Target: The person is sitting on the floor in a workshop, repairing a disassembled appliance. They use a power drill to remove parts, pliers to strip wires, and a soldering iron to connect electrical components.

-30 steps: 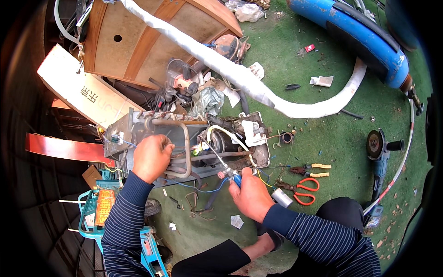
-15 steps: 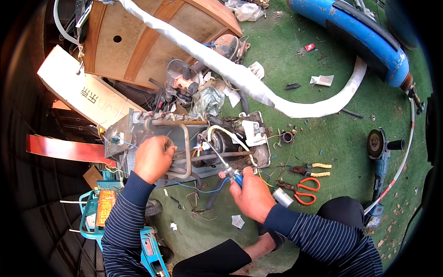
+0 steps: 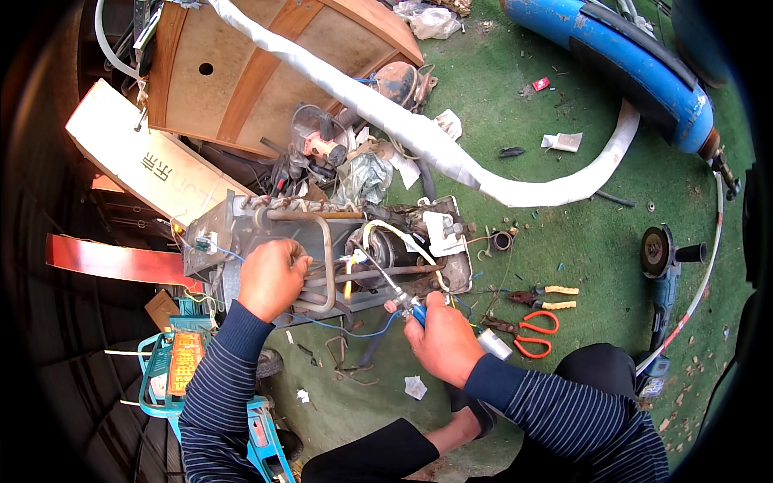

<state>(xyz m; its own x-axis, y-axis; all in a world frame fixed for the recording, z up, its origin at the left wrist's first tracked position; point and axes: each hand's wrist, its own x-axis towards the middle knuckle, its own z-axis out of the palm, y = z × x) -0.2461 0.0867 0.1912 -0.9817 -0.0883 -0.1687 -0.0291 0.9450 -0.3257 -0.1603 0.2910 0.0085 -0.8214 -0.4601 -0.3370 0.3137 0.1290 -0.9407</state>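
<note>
My right hand (image 3: pixel 445 344) is closed round the blue handle of a gas torch (image 3: pixel 398 294). Its thin metal tube slants up and left, ending in a bright glow with an orange flame (image 3: pixel 348 283) beside it. That tip is among the bent metal pipes (image 3: pixel 326 258) of an opened outdoor air-conditioner unit (image 3: pixel 254 237), next to a black compressor (image 3: pixel 393 248). My left hand (image 3: pixel 271 279) is closed in a pinch left of the looped pipe. What its fingers hold, if anything, cannot be made out. A blue hose or wire (image 3: pixel 346 331) runs below the pipes.
Right of the unit lie yellow-handled pliers (image 3: pixel 555 296), orange-handled cutters (image 3: pixel 535 330) and a white cylinder (image 3: pixel 493 344). Farther right is an angle grinder (image 3: pixel 662 274). A blue gas cylinder (image 3: pixel 636 68), a white wrapped pipe (image 3: pixel 515 191) and a wooden cabinet (image 3: pixel 241 64) lie at the back.
The orange flame now reaches down past the pipes, and the glow at the torch tip is brighter. Both hands have shifted only slightly.
</note>
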